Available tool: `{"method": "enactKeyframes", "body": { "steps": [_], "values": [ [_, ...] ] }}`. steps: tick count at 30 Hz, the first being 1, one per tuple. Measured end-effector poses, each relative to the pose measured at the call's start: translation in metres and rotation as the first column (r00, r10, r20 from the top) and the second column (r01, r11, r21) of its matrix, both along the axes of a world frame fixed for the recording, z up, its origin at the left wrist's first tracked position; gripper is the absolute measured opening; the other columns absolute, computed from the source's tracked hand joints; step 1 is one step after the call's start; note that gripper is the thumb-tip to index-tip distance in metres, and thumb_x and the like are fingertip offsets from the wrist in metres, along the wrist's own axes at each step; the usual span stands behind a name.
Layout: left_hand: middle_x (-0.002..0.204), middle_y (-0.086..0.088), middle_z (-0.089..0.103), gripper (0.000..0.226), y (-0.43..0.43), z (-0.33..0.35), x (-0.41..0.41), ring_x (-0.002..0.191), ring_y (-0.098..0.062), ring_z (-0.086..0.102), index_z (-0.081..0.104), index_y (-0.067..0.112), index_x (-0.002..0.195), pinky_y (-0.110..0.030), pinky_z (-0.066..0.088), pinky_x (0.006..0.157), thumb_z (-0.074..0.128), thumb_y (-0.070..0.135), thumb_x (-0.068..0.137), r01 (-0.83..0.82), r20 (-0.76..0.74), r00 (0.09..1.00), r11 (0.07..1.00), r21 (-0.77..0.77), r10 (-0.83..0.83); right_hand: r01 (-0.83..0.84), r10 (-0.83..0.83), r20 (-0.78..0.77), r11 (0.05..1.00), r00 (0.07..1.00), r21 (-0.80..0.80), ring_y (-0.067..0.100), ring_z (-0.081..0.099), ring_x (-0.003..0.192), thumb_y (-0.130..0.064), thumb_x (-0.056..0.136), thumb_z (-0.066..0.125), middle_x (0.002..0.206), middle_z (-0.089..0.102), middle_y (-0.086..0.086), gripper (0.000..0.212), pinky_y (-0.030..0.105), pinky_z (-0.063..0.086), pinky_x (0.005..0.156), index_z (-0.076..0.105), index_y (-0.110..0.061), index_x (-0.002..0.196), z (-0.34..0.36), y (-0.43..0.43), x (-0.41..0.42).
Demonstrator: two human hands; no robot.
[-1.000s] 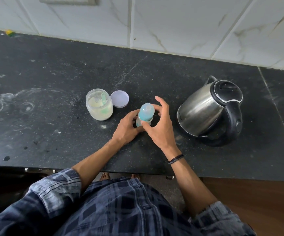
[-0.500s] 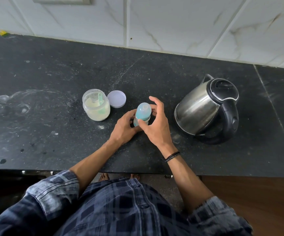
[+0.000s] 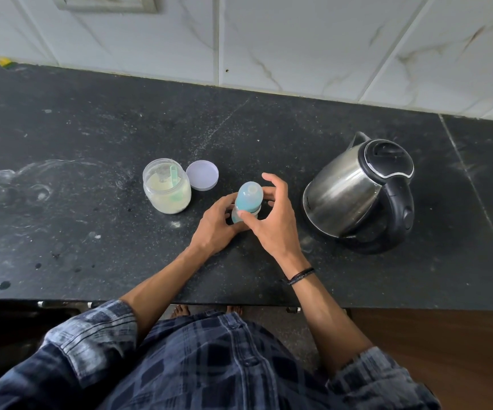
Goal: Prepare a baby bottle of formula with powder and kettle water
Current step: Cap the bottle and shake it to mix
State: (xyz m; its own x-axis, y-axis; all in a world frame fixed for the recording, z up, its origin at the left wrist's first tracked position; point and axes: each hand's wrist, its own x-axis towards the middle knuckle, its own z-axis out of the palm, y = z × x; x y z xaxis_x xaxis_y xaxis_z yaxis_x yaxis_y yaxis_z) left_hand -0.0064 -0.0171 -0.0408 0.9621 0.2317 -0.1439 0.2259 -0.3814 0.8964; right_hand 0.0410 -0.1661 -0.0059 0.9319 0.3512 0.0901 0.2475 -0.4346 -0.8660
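Baby bottle: upright, mid-counter, between both hands.
Left hand: fingers curled round bottle's lower body.
Right hand: thumb and curled fingers pinch bottle top; forefinger raised.
Powder jar: open, at bottle's 9 o'clock.
Kettle: at bottle's 3 o'clock.

The baby bottle stands upright a little below the centre of the frame, small, with a blue-green translucent dome cap on top. The left hand holds its lower body and the right hand pinches it at the collar. To its left, the clear powder jar is open, partly full of pale yellowish powder, with a green scoop leaning inside. Its pale lilac lid lies flat just beside the jar, on its right. At the right of the frame the steel kettle sits on the dark worktop, its black lid closed.
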Motion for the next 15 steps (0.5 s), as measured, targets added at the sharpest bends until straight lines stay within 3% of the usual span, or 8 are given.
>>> {"method": "enactKeyframes", "body": {
  "steps": [5,10,15],
  "values": [
    [0.137,0.004,0.063,0.067,0.0009,-0.0005,-0.0008,0.120,-0.011,0.060,0.052,0.023,0.146,-0.037,0.050,0.108,0.082,0.020,0.086,-0.004,0.003,1.000,1.000,0.014,0.003,-0.021,0.021,-0.017,0.999,1.000,0.041,0.010,0.057,0.128,-0.028,0.074,0.095,0.138,0.057,-0.008,0.094,0.023,0.045,0.105,0.040,-0.034,0.150,-0.0003,-0.0028,0.0007],
    [0.141,0.003,0.061,0.069,0.0007,-0.0007,0.0006,0.126,-0.013,0.058,0.051,0.023,0.148,-0.040,0.048,0.111,0.082,0.023,0.086,0.000,-0.013,1.000,1.000,0.011,0.000,-0.049,0.048,0.044,0.998,0.998,0.027,0.011,0.060,0.125,-0.009,0.081,0.081,0.132,0.063,-0.008,0.081,0.037,0.050,0.108,0.041,-0.029,0.149,-0.0011,-0.0049,-0.0022],
    [0.139,0.002,0.062,0.067,0.0012,-0.0008,0.0000,0.124,-0.014,0.059,0.051,0.022,0.147,-0.043,0.050,0.110,0.081,0.022,0.087,-0.001,-0.012,1.000,1.000,0.019,0.001,-0.013,0.012,0.022,0.999,1.000,0.045,0.013,0.060,0.118,-0.018,0.076,0.091,0.126,0.058,-0.003,0.085,0.030,0.050,0.102,0.043,-0.027,0.146,-0.0021,0.0005,-0.0013]
  ]
}}
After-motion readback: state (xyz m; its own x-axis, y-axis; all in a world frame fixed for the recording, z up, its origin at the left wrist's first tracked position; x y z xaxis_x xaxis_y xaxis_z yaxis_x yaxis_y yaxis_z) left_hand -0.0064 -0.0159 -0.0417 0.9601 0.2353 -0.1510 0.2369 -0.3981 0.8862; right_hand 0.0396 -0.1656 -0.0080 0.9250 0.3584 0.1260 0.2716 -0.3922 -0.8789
